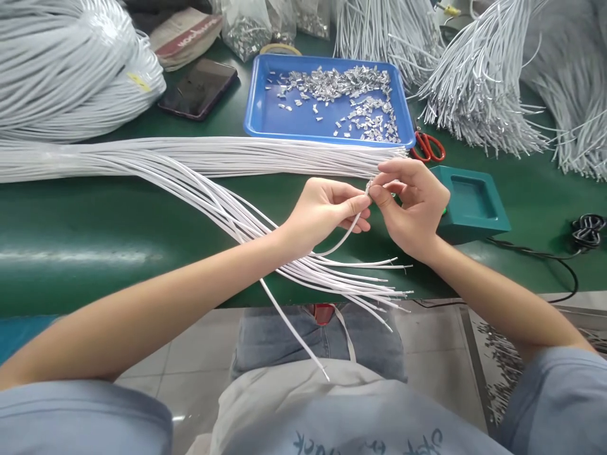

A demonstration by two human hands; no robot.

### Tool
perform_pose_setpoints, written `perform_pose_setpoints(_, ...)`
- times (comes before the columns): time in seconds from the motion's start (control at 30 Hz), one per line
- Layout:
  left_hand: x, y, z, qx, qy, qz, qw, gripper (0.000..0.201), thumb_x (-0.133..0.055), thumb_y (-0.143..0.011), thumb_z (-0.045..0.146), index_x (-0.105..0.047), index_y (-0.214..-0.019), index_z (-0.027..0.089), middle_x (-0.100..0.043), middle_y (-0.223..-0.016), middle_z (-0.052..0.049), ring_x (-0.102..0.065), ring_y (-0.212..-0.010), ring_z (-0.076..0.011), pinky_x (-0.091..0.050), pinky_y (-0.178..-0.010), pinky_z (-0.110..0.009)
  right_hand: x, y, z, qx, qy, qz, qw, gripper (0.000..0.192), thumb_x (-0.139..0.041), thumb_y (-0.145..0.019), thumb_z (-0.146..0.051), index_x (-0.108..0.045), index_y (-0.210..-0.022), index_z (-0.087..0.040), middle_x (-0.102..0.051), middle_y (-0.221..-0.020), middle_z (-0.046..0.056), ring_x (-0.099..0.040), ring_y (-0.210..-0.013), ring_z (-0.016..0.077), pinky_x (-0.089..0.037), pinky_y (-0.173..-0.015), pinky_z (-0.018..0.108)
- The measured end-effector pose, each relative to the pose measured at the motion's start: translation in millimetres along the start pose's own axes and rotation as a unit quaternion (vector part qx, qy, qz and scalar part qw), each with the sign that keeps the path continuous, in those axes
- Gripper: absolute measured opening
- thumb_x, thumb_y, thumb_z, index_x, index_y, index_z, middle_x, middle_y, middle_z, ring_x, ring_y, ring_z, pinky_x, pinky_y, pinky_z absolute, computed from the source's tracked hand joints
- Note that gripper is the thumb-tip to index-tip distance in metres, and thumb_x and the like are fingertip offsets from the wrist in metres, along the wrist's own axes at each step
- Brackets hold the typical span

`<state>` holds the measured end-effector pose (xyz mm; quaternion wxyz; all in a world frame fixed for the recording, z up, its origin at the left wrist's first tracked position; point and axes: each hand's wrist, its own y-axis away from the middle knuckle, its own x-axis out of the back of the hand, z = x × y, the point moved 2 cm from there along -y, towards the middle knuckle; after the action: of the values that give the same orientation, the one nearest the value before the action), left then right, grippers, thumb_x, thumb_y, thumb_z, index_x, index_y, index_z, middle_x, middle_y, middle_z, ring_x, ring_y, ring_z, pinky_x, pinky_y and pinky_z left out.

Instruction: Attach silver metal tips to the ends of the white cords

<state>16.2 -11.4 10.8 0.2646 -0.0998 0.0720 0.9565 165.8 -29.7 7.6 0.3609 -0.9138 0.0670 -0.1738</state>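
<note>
My left hand [325,212] pinches the end of one white cord [342,239] that curves up from the table. Against that cord's tip my right hand [410,202] holds a small metal clip [369,186] between thumb and fingers. The two hands meet above the front of the green table [95,234]. Under my left wrist a fan of loose white cords [303,265] spreads toward the table's front edge. A long bundle of white cords [213,155] lies across the table behind my hands.
A blue tray [265,114] of several metal clips sits behind the hands. Red scissors [428,147] and a teal box [472,205] lie at right, a black phone [199,88] at back left. Big cord bundles [71,69] fill the back corners.
</note>
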Motion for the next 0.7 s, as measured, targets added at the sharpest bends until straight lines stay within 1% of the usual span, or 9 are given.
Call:
perform_pose_setpoints(0.13, 0.2, 1, 1, -0.046, -0.08, -0.014, 0.996, 0.025, -0.074, -0.081, 0.035, -0.069, -0.073, 0.011, -0.068, -0.065, -0.004, -0.067, -0.057, -0.0131, -0.055, -0.056, -0.024, 0, -1, 1, -0.051, -0.048, -0.014, 0.997, 0.013, -0.067, -0.085, -0.03, -0.058, -0.092, -0.027, -0.059, -0.075, -0.003, -0.06, -0.066, 0.0115, -0.05, -0.052, 0.026)
perform_pose_setpoints(0.23, 9.8, -3, 6, -0.199, -0.261, 0.018, 0.944, 0.016, -0.067, -0.084, 0.026, -0.071, -0.072, 0.016, -0.068, -0.066, -0.003, -0.064, -0.062, -0.0132, -0.052, -0.062, -0.027, 0, -5, 1, -0.143, -0.171, -0.044, 0.974, 0.026, -0.075, -0.077, -0.031, -0.051, -0.083, -0.025, -0.056, -0.072, -0.004, -0.054, -0.062, 0.0095, -0.046, -0.051, 0.023)
perform_pose_setpoints(0.3, 17.9, -5, 9, -0.294, -0.383, 0.03, 0.875, 0.013, -0.066, -0.084, 0.026, -0.073, -0.075, 0.02, -0.07, -0.071, -0.003, -0.064, -0.071, -0.0149, -0.049, -0.068, -0.028, -2, -6, -3, -0.257, -0.277, -0.085, 0.922, 0.037, -0.081, -0.07, -0.03, -0.046, -0.076, -0.023, -0.052, -0.067, -0.006, -0.049, -0.059, 0.0079, -0.043, -0.049, 0.021)
perform_pose_setpoints(0.37, 24.1, -8, 10, -0.347, -0.46, 0.024, 0.817, 0.013, -0.064, -0.086, 0.029, -0.074, -0.079, 0.024, -0.072, -0.077, -0.003, -0.063, -0.075, -0.0156, -0.046, -0.068, -0.029, -4, -6, -9, -0.371, -0.363, -0.121, 0.846, 0.043, -0.084, -0.064, -0.028, -0.043, -0.072, -0.022, -0.048, -0.062, -0.007, -0.047, -0.058, 0.007, -0.04, -0.048, 0.018)
perform_pose_setpoints(0.43, 25.9, -9, 11, -0.381, -0.488, 0.027, 0.785, 0.016, -0.06, -0.087, 0.029, -0.075, -0.081, 0.025, -0.072, -0.077, -0.003, -0.061, -0.072, -0.0148, -0.042, -0.063, -0.028, -5, -5, -14, -0.428, -0.403, -0.133, 0.798, 0.042, -0.084, -0.063, -0.025, -0.043, -0.07, -0.021, -0.046, -0.062, -0.007, -0.047, -0.059, 0.0066, -0.039, -0.047, 0.017)
perform_pose_setpoints(0.47, 24.9, -8, 11, -0.394, -0.484, 0.039, 0.78, 0.018, -0.059, -0.088, 0.027, -0.075, -0.08, 0.024, -0.072, -0.076, -0.003, -0.059, -0.069, -0.0141, -0.041, -0.061, -0.028, -5, -5, -15, -0.43, -0.404, -0.129, 0.797, 0.038, -0.082, -0.064, -0.024, -0.045, -0.07, -0.021, -0.047, -0.063, -0.006, -0.048, -0.06, 0.0065, -0.04, -0.048, 0.017)
perform_pose_setpoints(0.53, 21.0, -7, 11, -0.39, -0.444, 0.067, 0.804, 0.019, -0.058, -0.086, 0.023, -0.074, -0.077, 0.021, -0.07, -0.07, -0.003, -0.056, -0.063, -0.0124, -0.039, -0.059, -0.027, -4, -5, -14, -0.383, -0.364, -0.108, 0.842, 0.024, -0.076, -0.071, -0.022, -0.052, -0.075, -0.021, -0.052, -0.067, -0.005, -0.05, -0.061, 0.0068, -0.045, -0.051, 0.018)
perform_pose_setpoints(0.63, 14.9, -7, 14, -0.291, -0.315, 0.07, 0.901, 0.015, -0.063, -0.081, 0.021, -0.072, -0.07, 0.015, -0.067, -0.063, -0.002, -0.053, -0.057, -0.0103, -0.039, -0.056, -0.025, 0, -6, -9, -0.228, -0.217, -0.066, 0.947, 0.01, -0.064, -0.083, -0.022, -0.063, -0.092, -0.023, -0.061, -0.079, -0.001, -0.059, -0.07, 0.0102, -0.052, -0.058, 0.023)
perform_pose_setpoints(0.7, 12.6, -8, 18, -0.209, -0.219, 0.044, 0.952, 0.016, -0.066, -0.077, 0.022, -0.071, -0.066, 0.013, -0.066, -0.062, -0.003, -0.052, -0.055, -0.0093, -0.039, -0.054, -0.023, 3, -6, -6, -0.123, -0.087, -0.055, 0.987, 0.016, -0.059, -0.087, -0.02, -0.063, -0.102, -0.025, -0.066, -0.09, 0.001, -0.064, -0.083, 0.0138, -0.055, -0.062, 0.025)
